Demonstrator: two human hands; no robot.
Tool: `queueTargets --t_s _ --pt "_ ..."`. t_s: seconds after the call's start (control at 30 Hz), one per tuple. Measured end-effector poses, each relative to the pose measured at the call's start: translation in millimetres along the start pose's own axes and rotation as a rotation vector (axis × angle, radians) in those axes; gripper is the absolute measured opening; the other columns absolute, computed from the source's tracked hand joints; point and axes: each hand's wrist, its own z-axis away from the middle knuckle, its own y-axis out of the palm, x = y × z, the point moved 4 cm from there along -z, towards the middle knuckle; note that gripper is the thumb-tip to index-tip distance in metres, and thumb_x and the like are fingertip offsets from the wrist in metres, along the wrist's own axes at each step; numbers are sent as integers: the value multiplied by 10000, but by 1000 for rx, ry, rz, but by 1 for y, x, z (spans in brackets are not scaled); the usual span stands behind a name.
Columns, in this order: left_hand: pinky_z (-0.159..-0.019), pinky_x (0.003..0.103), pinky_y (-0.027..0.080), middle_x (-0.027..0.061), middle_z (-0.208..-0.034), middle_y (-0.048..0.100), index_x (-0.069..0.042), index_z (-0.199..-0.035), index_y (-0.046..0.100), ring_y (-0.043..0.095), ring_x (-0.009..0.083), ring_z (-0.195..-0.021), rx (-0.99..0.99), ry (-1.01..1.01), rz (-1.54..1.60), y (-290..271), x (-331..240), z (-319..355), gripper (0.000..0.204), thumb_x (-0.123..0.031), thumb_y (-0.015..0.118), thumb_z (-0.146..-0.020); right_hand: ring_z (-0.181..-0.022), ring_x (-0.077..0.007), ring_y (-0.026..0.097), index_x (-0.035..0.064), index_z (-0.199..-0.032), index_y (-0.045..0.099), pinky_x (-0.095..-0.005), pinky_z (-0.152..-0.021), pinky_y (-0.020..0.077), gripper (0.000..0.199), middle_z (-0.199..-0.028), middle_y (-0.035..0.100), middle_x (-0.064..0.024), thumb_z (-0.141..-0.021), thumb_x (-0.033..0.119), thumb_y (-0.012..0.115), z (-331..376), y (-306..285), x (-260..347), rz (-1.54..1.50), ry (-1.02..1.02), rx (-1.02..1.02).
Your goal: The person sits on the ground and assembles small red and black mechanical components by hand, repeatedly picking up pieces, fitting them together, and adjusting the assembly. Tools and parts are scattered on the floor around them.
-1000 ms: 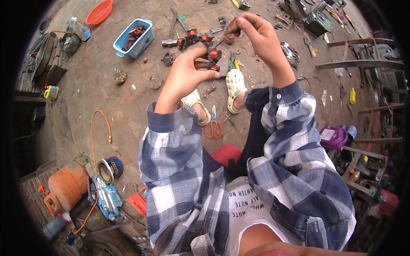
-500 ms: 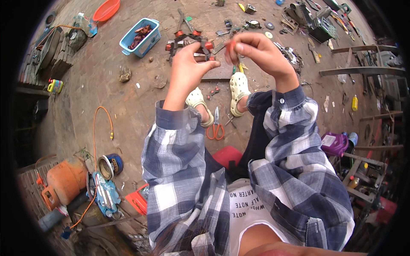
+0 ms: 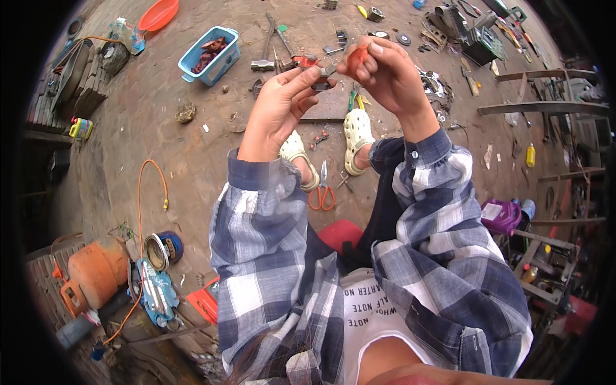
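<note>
Both my hands are raised in front of me over the dirt floor. My left hand (image 3: 279, 109) pinches a small dark metal part (image 3: 323, 77) between thumb and fingertips. My right hand (image 3: 385, 74) is closed around a small red piece (image 3: 357, 59) and meets the left hand at the metal part. How the two pieces join is hidden by my fingers. Both sleeves are blue and white plaid. My feet in pale clogs (image 3: 357, 138) rest on the ground below the hands.
Orange-handled scissors (image 3: 321, 192) lie between my feet. A blue tub (image 3: 208, 54), a hammer (image 3: 264, 51) and scattered metal parts lie ahead. An orange gas cylinder (image 3: 96, 273), an orange cable (image 3: 144, 192) and a blue power tool (image 3: 154, 292) sit at left. Metal frames stand at right.
Both hands have stayed raised and together; the fingers have shifted on the small parts, and the view has tilted slightly, so the hands sit a little lower in the picture.
</note>
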Motion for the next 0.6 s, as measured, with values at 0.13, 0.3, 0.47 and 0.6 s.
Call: queueTargets --t_s 0.13,0.3,0.47,0.6 --pt "-588 200 493 51 -874 663 -15 -1028 622 643 113 -752 15 -15 -67 6 0 3 257 -158 691 -826 -771 -146 602 7 -902 587 -244 -673 443 201 -823 620 -64 -939 170 475 0 12 -3 75 25 50" --pt "-676 290 524 75 -938 663 37 -1160 558 646 153 -899 -122 182 -977 11 9 -1 504 -39 759 -704 -882 -168 570 -7 -983 569 -281 -753 456 224 -932 588 -84 -951 164 429 -10 13 11 -41 -101 -377" --pt "-729 300 527 105 -1056 635 43 -1221 519 644 183 -937 8 192 -741 16 -2 4 575 14 752 -697 -1097 -186 562 -28 -1172 529 -293 -901 487 294 -1186 576 -136 -962 157 440 -1 -46 19 -330 -168 -376" --pt "-713 262 520 118 -1101 621 22 -1226 524 646 198 -947 57 209 -344 10 -8 6 511 -53 727 -762 -871 -136 553 -28 -987 537 -256 -785 477 184 -975 566 -71 -945 129 452 8 -48 23 -393 -178 -367"
